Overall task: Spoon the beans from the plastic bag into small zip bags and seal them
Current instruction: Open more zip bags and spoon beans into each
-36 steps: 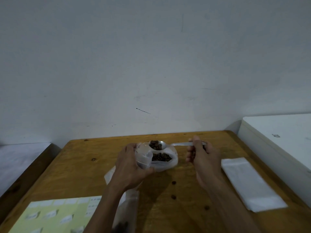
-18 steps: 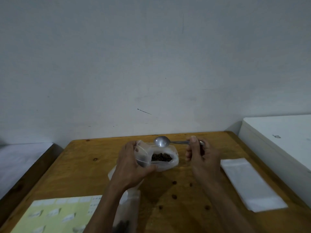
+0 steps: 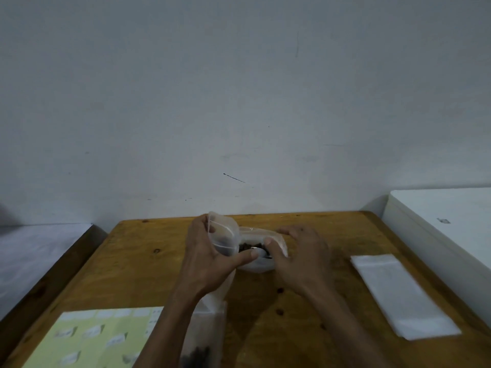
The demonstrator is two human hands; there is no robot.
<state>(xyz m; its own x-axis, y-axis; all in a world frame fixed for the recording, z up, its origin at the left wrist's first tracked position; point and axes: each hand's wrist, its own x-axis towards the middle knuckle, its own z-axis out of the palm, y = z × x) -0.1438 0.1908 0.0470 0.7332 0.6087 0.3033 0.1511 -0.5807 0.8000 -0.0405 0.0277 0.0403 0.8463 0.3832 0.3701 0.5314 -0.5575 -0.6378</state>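
My left hand (image 3: 207,261) grips a small clear zip bag (image 3: 224,236), held upright with its mouth open and a few dark beans at the bottom. Right beside it the plastic bag of beans (image 3: 259,264) sits on the wooden table (image 3: 148,261). The metal spoon (image 3: 261,253) lies low in that bag, only its bowl showing. My right hand (image 3: 303,258) hovers palm down over the bag's mouth, thumb and fingers spread apart. The spoon's handle is hidden under it.
A long plastic bag with beans (image 3: 204,338) lies under my left forearm. A stack of white empty bags (image 3: 398,296) lies on the right, a yellow label sheet (image 3: 101,338) at lower left. Loose beans (image 3: 280,290) dot the table. A white cabinet (image 3: 446,216) stands at right.
The spoon went from above the bags, tipped empty, down into the bean bag. My right hand dropped over the bag and its fingers spread. My left hand tilted the zip bag upright.
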